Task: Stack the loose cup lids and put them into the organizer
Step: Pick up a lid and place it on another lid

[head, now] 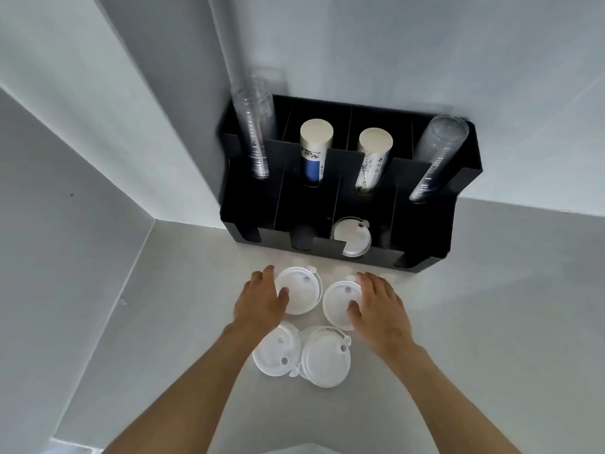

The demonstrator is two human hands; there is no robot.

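Several white cup lids lie loose on the grey counter in front of a black organizer [422, 234]. My left hand [260, 301] rests on the far-left lid [302, 290], fingers curled over its left edge. My right hand [379, 304] covers the right side of the far-right lid [339, 304], thumb on its top. Two more lids lie nearer to me: one [276, 353] on the left and one [325, 358] on the right, between my forearms. A small stack of lids [352, 235] stands in a front compartment of the organizer.
The organizer's back compartments hold two stacks of clear plastic cups [253, 126] [435, 158] and two stacks of paper cups [314, 149] [373, 158]. It stands in a corner against white walls [131, 109]. Grey counter [491, 322] spreads to the right.
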